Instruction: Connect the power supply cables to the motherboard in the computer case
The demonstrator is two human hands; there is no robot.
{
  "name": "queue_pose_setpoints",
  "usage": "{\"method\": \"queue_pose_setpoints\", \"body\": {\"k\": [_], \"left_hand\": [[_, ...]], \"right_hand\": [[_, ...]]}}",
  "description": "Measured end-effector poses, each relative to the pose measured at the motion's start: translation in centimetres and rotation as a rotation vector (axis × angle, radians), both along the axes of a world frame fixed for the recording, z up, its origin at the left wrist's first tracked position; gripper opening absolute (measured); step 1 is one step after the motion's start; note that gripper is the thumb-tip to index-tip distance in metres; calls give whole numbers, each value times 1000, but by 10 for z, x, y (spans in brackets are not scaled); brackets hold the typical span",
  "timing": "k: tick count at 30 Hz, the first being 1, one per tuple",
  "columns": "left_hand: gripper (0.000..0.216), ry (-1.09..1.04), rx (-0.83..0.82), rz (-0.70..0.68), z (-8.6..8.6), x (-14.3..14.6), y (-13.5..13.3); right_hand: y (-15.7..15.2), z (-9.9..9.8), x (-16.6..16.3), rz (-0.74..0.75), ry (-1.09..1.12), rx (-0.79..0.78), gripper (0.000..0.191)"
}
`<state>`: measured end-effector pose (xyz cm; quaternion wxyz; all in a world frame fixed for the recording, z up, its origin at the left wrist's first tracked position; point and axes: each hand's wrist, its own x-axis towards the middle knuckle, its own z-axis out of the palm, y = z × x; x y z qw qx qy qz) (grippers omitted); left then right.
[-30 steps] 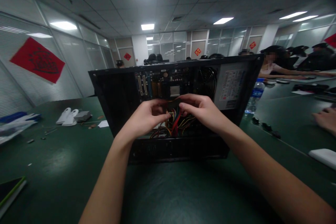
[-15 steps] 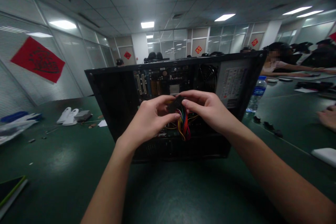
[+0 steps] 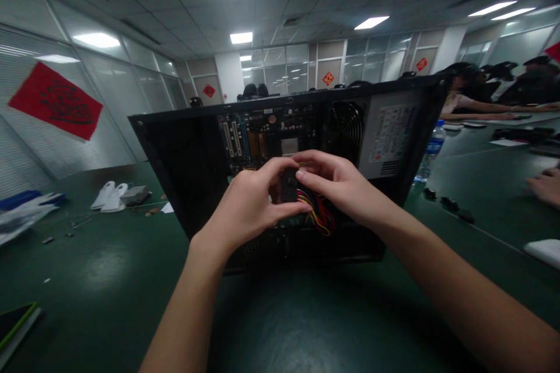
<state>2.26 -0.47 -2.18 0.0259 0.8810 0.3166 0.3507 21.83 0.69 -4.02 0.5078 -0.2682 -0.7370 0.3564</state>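
Between my two hands is a black power connector [image 3: 289, 185], with a bundle of coloured wires [image 3: 322, 222] looping down from it to the right. My left hand [image 3: 249, 204] grips the connector from the left, thumb below and fingers above. My right hand [image 3: 339, 183] pinches its upper right side between thumb and forefinger. Behind them stands an open black computer case [image 3: 175, 175]. Inside it I see a motherboard [image 3: 271, 134] with slots, a round fan [image 3: 347, 125] and a grey power supply [image 3: 391, 134]. My hands hide the lower part of the board.
The case stands on a green table [image 3: 100, 268]. At right are a water bottle [image 3: 432, 151] and several small black parts [image 3: 455, 207]. White shoe-shaped objects [image 3: 111, 195] and a grey box [image 3: 135, 194] lie at left. Another person's hand [image 3: 545, 189] rests at the right edge.
The connector has turned more upright in my fingers, and its wires have swung to the right. The case appears slightly closer and shifted as the view moved.
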Motion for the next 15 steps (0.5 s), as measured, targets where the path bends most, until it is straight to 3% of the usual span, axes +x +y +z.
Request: {"method": "queue_pose_setpoints", "body": {"k": [9,15], "left_hand": [[61,84,102,133,-4,-7,6],[60,-73,-211,-40,2,-7,-2]], "right_hand": [[0,-6,-9,143,-42,-13,50],[-6,-3,-4,235,-17,-78,47]]}}
